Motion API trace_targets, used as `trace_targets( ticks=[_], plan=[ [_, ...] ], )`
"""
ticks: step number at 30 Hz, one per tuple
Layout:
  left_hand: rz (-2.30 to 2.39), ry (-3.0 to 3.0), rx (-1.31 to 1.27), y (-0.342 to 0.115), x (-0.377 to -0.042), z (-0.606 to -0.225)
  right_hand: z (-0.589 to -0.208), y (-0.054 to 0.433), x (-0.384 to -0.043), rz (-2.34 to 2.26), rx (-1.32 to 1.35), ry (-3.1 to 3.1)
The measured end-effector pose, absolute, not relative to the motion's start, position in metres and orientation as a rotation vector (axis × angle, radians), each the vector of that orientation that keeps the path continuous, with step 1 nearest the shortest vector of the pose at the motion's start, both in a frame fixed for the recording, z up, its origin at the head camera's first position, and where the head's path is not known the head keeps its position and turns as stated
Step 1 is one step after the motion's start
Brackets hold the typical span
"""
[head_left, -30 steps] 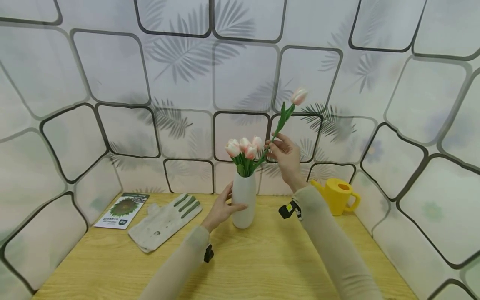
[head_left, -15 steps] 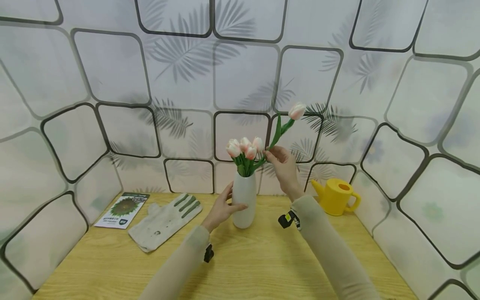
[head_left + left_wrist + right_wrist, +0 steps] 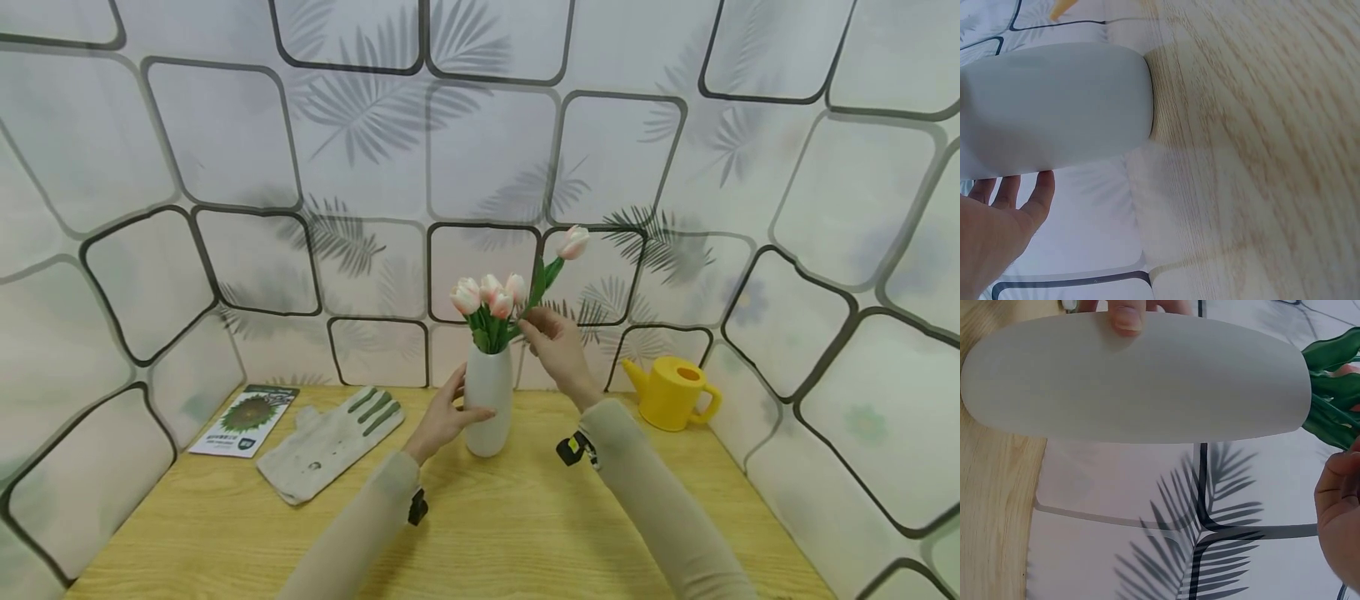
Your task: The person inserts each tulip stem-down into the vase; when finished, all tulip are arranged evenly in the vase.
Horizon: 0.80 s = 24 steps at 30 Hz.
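A white vase stands on the wooden table and holds a bunch of pink tulips. My left hand grips the vase's side, thumb across the front. My right hand pinches the green stem of one more pink tulip, whose lower end goes into the vase mouth while the bloom leans up to the right. The left wrist view shows the vase and my left hand beside it. In the right wrist view are the vase, green leaves and my right hand.
A yellow watering can stands at the right, near the wall. A grey-and-green work glove lies left of the vase, and a seed packet lies further left. Patterned wall panels close in the table on three sides.
My right hand has lowered the single tulip toward the vase, so its bloom now sits lower and closer to the bunch. The left hand has stayed on the vase.
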<state>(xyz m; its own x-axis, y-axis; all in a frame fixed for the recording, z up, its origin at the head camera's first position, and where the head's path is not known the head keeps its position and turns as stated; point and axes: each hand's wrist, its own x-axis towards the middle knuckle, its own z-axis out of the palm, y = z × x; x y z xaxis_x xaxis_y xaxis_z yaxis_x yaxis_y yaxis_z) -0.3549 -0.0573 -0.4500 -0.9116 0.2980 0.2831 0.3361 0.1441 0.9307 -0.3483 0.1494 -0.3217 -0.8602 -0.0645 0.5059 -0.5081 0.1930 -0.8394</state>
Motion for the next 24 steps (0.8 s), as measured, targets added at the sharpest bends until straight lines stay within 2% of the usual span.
trace_targets(
  ticks=[16,24],
  plan=[
    [-1.941,-2.366,-0.624,-0.056,-0.354,-0.450,-0.341,0.144,-0.352,1.540,0.645,-2.234],
    [-1.956,-2.378,-0.605,-0.057,-0.351,-0.448,-0.340,0.146,-0.351,1.636,0.542,-2.256]
  ],
)
